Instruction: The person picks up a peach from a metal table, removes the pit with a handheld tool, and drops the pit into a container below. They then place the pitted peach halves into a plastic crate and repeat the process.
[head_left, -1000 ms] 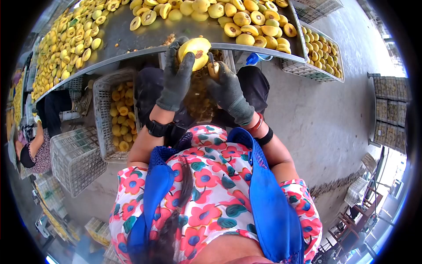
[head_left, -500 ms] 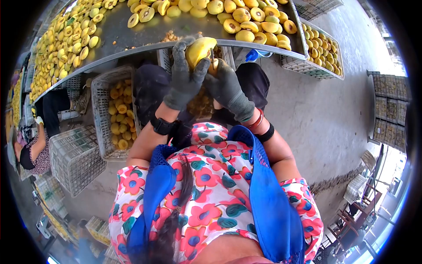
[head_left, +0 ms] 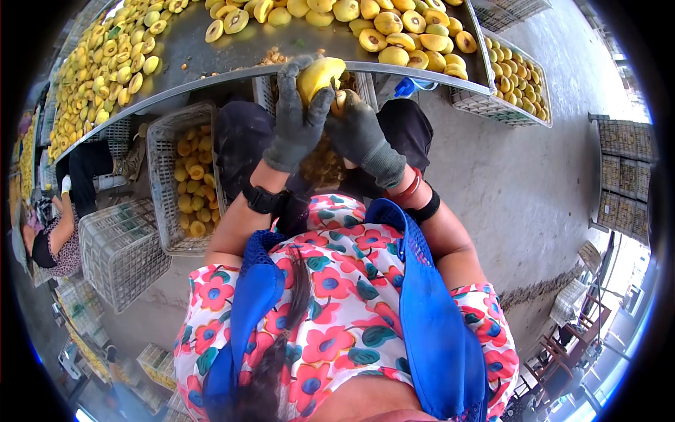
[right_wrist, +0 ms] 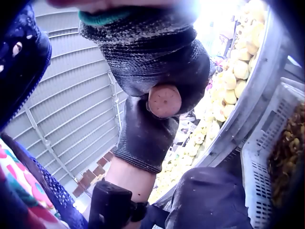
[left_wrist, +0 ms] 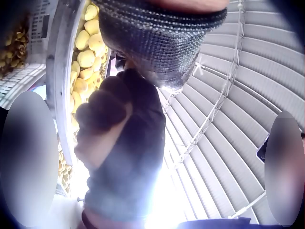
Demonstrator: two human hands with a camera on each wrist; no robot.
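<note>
In the head view my gloved left hand (head_left: 294,133) grips a yellow peach (head_left: 318,77) between thumb and fingers, just below the table edge. The peach's cut side faces right, largely hidden from the head camera. My gloved right hand (head_left: 358,132) is curled round the wooden handle (head_left: 339,103) of a small pitting tool, its tip close against the peach by the left thumb. The round butt of the handle (right_wrist: 165,101) pokes out of the right fist in the right wrist view. In the left wrist view the pale handle (left_wrist: 102,143) shows under the right hand's dark fingers.
A metal table (head_left: 204,60) ahead bears many halved peaches (head_left: 394,35). A crate (head_left: 162,151) of peach halves stands at left, beside an upturned crate (head_left: 123,250). Another full crate (head_left: 510,116) is at right. Between the knees sits a bin (head_left: 362,88). Another person (head_left: 60,232) sits far left.
The left hand has turned the peach so its cut face swings from the camera toward the right. Both hands have come together, bringing the tool's tip to the peach.
</note>
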